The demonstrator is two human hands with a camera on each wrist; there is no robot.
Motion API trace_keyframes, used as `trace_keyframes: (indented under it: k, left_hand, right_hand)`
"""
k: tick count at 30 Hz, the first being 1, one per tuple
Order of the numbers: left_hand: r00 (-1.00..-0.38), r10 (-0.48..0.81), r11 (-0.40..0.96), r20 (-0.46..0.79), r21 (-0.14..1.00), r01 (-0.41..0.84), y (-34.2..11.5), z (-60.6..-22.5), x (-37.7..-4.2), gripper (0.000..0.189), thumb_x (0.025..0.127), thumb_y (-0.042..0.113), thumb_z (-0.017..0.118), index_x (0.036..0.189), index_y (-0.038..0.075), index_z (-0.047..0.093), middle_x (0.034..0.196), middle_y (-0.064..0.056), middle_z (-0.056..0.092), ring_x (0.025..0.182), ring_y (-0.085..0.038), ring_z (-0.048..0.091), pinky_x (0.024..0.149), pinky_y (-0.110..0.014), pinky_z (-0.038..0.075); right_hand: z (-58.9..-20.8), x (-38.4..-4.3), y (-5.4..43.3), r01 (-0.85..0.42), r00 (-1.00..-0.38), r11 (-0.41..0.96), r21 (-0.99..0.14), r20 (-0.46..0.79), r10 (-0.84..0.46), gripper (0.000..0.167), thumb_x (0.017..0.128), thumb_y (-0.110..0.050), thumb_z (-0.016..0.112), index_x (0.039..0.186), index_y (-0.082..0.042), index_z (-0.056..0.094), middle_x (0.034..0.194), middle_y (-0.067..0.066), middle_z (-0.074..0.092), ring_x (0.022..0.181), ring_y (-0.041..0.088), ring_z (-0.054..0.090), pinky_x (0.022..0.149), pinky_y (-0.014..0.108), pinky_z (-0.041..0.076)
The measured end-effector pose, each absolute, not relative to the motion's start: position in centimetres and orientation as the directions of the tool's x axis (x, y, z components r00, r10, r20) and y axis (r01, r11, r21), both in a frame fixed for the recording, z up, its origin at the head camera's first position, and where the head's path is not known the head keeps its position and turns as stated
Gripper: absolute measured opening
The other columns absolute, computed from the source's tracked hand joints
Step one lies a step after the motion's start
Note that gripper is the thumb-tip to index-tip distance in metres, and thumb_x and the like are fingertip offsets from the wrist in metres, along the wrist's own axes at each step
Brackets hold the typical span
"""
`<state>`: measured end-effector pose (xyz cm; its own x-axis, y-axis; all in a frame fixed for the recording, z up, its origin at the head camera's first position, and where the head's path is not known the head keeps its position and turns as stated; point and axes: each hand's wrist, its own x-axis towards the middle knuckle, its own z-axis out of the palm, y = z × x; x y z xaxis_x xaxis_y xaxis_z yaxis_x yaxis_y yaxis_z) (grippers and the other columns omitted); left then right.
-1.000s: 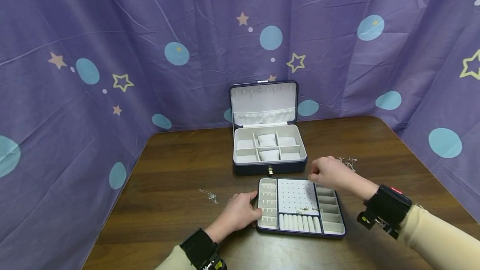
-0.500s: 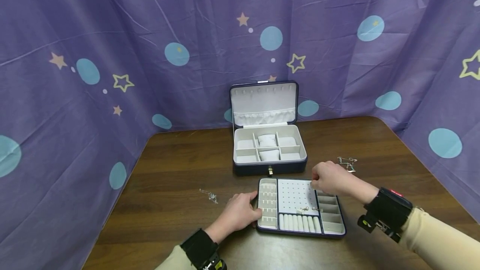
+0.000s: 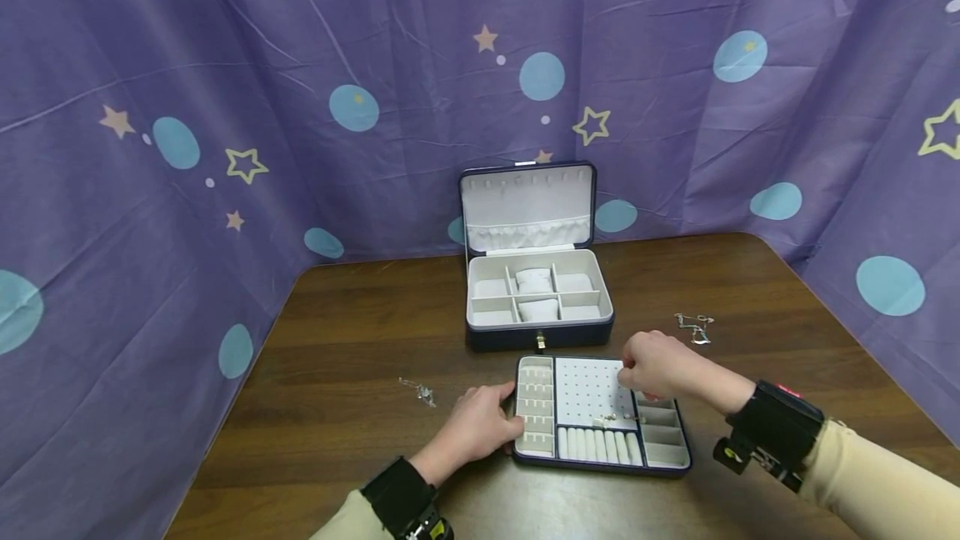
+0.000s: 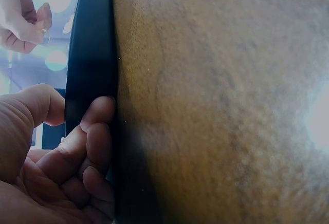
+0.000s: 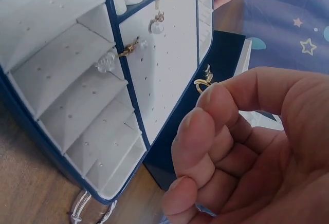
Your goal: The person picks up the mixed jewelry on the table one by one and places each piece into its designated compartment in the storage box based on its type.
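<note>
across the bench [image 3: 360, 473], we see a dark blue jewelry tray [image 3: 577, 464] lying flat just in front of an open jewelry box [image 3: 495, 338]. our left hand [image 3: 476, 425] grips the tray's left edge, thumb at the top and the other fingers curled against the outer wall. our right hand [image 3: 660, 363] hovers over the upper right corner of the white perforated panel [image 3: 588, 386], its thumb and forefinger pinching a small gold jewelry piece [image 5: 204, 84]; we cannot tell whether it is a ring or an earring. two earrings [image 5: 158, 26] with clear beads hang low on that panel, above the row of ring rolls [image 3: 600, 447]. the box behind holds six compartments, with white cushions [image 3: 534, 281] in the two middle ones, and its lid [image 3: 528, 198] stands upright. we see a tangled chain [image 3: 696, 328] right of the box and a silver pendant necklace [image 3: 424, 394] left of the tray. beyond hangs a purple curtain [image 3: 420, 23] with stars and blue spots.
</note>
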<state>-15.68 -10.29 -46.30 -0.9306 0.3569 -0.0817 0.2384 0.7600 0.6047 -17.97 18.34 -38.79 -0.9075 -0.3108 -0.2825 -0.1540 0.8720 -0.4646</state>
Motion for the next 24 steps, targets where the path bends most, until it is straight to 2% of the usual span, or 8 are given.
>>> trace_keyframes:
  k: [8, 13, 20, 24]
  left_hand:
    - [-0.931, 0.357, 0.764, -0.081, 0.599, 0.241, -10.3, -46.3, -15.8, 0.07, 0.076, 0.019, 0.069, 0.14, -0.006, 0.056, 0.044, 0.012, 0.054, 0.051, -0.002, 0.059, 0.091, -0.048, 0.052]
    - [-0.933, 0.348, 0.762, -0.091, 0.607, 0.226, -10.3, -46.2, -15.8, 0.071, 0.076, 0.019, 0.069, 0.14, -0.007, 0.056, 0.044, 0.012, 0.055, 0.05, -0.003, 0.059, 0.093, -0.049, 0.052]
    - [-0.934, 0.348, 0.772, -0.085, 0.591, 0.234, -10.3, -46.1, -15.7, 0.071, 0.074, 0.02, 0.069, 0.14, -0.005, 0.057, 0.044, 0.013, 0.054, 0.064, -0.006, 0.066, 0.094, -0.048, 0.052]
    - [-0.934, 0.349, 0.777, -0.074, 0.58, 0.244, -10.2, -46.1, -15.8, 0.071, 0.073, 0.019, 0.069, 0.139, -0.005, 0.059, 0.046, 0.013, 0.054, 0.071, -0.012, 0.068, 0.089, -0.045, 0.053]
  right_hand:
    - [-39.1, -17.5, 18.1, -0.127, -0.898, 0.882, -0.454, -0.325, -0.297, 0.013, 0.091, -0.014, 0.068, 0.078, -0.01, 0.068, 0.053, -0.001, 0.055, 0.046, 0.011, 0.05, 0.047, 0.025, 0.039]
    - [-39.5, -17.0, 17.9, -0.109, -0.887, 0.888, -0.447, -0.359, -0.29, 0.019, 0.087, -0.012, 0.067, 0.068, -0.011, 0.066, 0.048, -0.004, 0.051, 0.043, 0.009, 0.047, 0.044, 0.022, 0.037]
    - [-40.0, -15.8, 17.8, -0.085, -0.863, 0.881, -0.464, -0.407, -0.298, 0.025, 0.086, -0.011, 0.068, 0.061, -0.011, 0.064, 0.045, -0.005, 0.047, 0.041, 0.009, 0.044, 0.043, 0.021, 0.033]
    - [-40.2, -15.3, 18.0, -0.099, -0.846, 0.864, -0.494, -0.415, -0.334, 0.028, 0.085, -0.009, 0.067, 0.057, -0.011, 0.062, 0.044, -0.006, 0.046, 0.039, 0.007, 0.042, 0.042, 0.021, 0.03]
